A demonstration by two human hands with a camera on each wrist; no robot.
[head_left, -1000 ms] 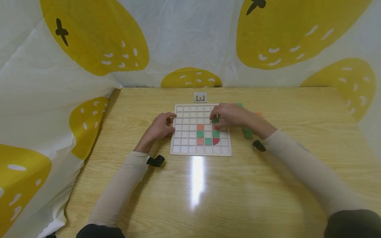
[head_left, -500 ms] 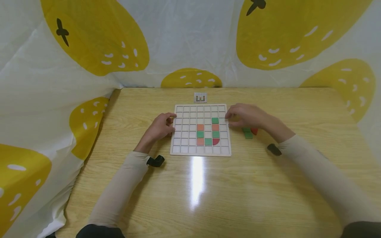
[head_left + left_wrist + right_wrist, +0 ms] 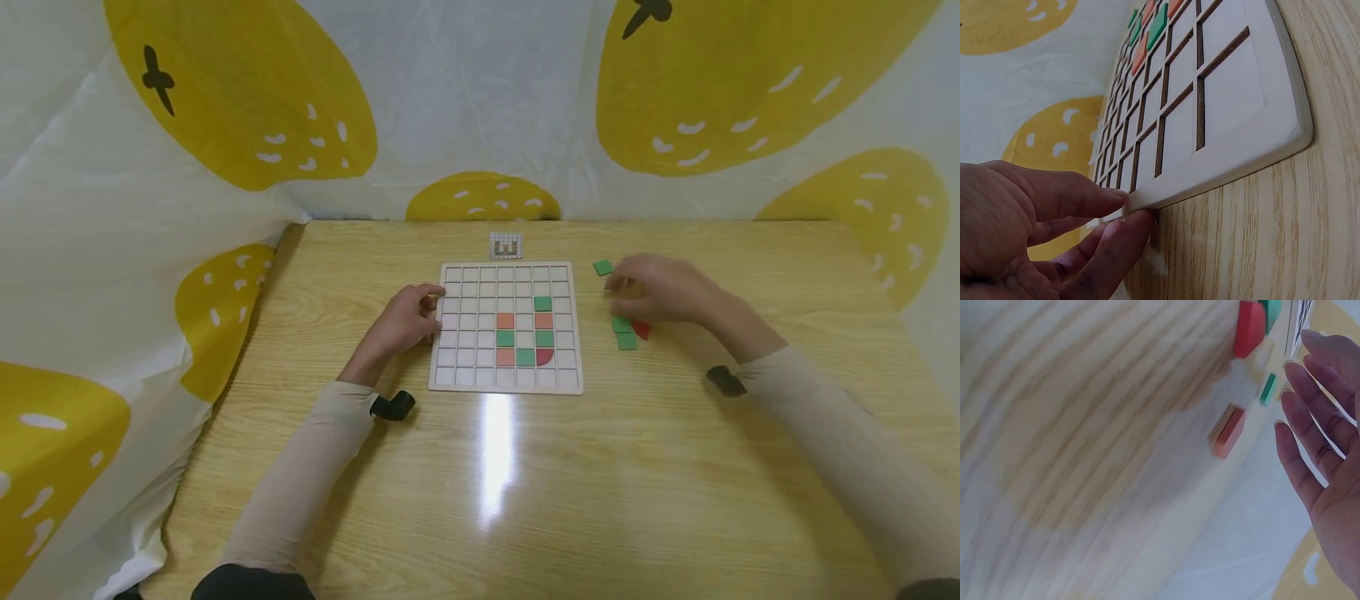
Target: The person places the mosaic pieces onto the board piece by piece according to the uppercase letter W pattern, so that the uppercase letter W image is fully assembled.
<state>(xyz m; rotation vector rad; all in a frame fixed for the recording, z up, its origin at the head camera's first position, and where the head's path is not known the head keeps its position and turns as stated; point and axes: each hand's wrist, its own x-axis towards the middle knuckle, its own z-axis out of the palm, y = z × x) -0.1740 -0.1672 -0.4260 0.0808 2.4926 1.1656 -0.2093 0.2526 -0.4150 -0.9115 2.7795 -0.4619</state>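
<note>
The white grid board (image 3: 468, 379) lies on the table, with green, orange and red tiles in several of its cells. My left hand (image 3: 405, 318) touches the board's left edge with its fingertips; in the left wrist view the tips of two digits meet the rim. To the right of the board, my right hand (image 3: 663, 287) hovers over loose tiles with nothing visible in its fingers. A green tile (image 3: 603, 267) lies beyond it, and another green tile (image 3: 626, 342) and a red rounded tile (image 3: 642, 330) lie nearer. An orange tile (image 3: 1230, 432) shows in the right wrist view.
A small pattern card (image 3: 506, 246) with a brown shape on a grid lies behind the board. The wooden table (image 3: 600, 483) reaches back to a hanging cloth (image 3: 480, 108) with yellow prints, which also borders it on the left.
My right hand has moved right, off the board to the loose tiles, and uncovered a green and an orange tile in the grid. The left hand stays at the board's edge.
</note>
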